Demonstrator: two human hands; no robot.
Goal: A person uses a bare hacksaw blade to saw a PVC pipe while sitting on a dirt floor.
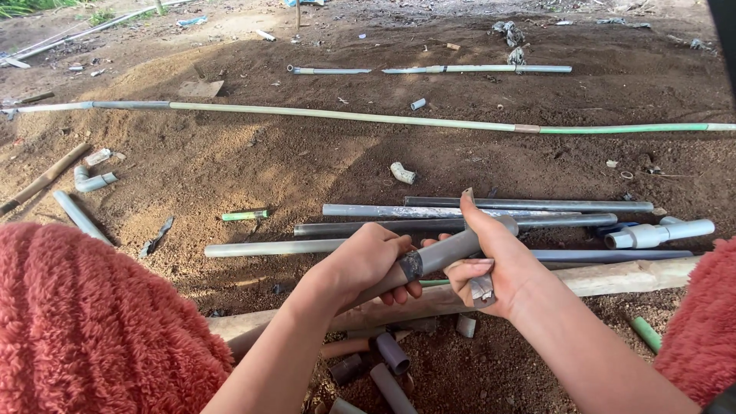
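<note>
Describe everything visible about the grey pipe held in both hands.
The grey pipe is a short, dull plastic-looking tube, dusty, with a dark band near its lower part. It tilts up to the right above the dirt. The left hand wraps its lower end; the right hand grips beside it, thumb raised along the upper end.

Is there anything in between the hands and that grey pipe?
No. Both hands are already on the grey pipe: the left hand is wrapped around its lower part, and the right hand holds it near the top end, thumb up.
</note>
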